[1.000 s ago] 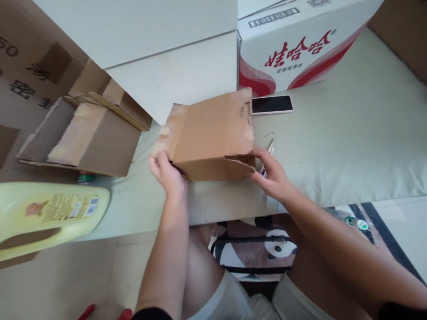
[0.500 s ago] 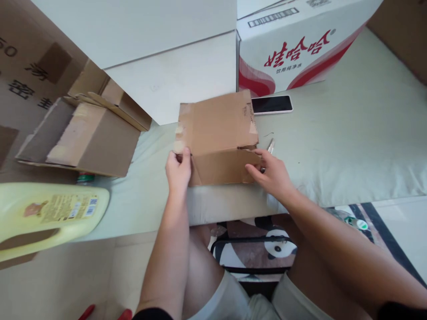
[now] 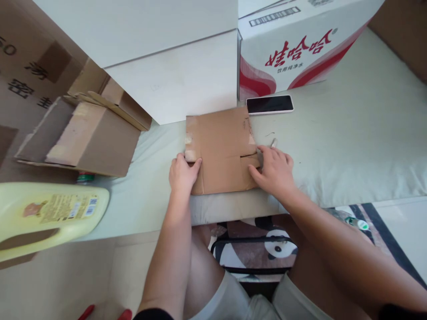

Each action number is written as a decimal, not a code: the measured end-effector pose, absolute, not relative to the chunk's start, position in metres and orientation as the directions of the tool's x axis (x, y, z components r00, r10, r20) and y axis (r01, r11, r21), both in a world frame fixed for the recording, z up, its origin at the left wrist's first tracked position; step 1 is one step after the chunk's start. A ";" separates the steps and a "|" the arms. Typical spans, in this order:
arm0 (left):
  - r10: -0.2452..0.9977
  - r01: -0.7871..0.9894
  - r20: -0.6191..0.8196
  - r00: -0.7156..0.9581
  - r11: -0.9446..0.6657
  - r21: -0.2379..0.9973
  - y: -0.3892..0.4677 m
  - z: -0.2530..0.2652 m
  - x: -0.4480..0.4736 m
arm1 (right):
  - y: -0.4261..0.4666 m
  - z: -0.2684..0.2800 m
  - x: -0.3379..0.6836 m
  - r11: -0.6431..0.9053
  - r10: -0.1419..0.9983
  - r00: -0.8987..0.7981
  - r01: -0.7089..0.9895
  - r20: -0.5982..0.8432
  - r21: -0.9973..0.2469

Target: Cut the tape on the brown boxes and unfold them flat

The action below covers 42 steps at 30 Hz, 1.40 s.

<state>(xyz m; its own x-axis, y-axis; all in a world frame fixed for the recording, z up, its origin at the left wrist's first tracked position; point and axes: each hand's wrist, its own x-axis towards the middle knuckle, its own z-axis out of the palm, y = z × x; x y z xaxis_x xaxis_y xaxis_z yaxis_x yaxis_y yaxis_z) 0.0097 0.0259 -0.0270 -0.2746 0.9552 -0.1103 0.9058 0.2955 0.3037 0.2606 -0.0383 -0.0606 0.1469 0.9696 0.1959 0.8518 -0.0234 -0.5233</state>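
A piece of brown cardboard (image 3: 222,146) lies on the pale green cloth surface in front of me. It has crease lines, torn tape patches along its left edge and a slit on the right side. My left hand (image 3: 183,172) grips its left edge, thumb on top and fingers partly hidden. At the right edge, my right hand (image 3: 274,166) has the flap beside the slit between thumb and fingers. A slim metallic tool (image 3: 274,142) shows just past the right fingers, mostly covered by them.
A phone (image 3: 269,104) lies behind the cardboard, near a white and red carton (image 3: 293,58). White boxes (image 3: 187,75) stand at the back. Cut cardboard (image 3: 110,138) and a yellow jug (image 3: 66,209) sit at left. A panda-print bag (image 3: 253,255) is between my knees.
The cardboard has shifted towards me and slightly right. Its front part, tilted before, now lies flatter and the slit has narrowed. Both hands have moved with it.
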 end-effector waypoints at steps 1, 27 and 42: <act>0.958 0.900 -0.107 -0.264 0.285 0.330 0.026 -0.028 0.009 | -0.038 -0.061 0.261 -0.026 0.969 0.148 0.857 0.197 -0.514; 0.971 0.949 -0.241 0.010 0.066 0.307 0.019 -0.022 0.020 | -0.032 -0.042 0.281 -0.102 0.994 0.074 0.907 -0.084 -0.409; 0.974 0.950 -0.227 0.008 0.064 0.305 0.019 -0.022 0.021 | -0.033 -0.038 0.286 -0.117 0.971 0.230 0.711 0.072 -0.693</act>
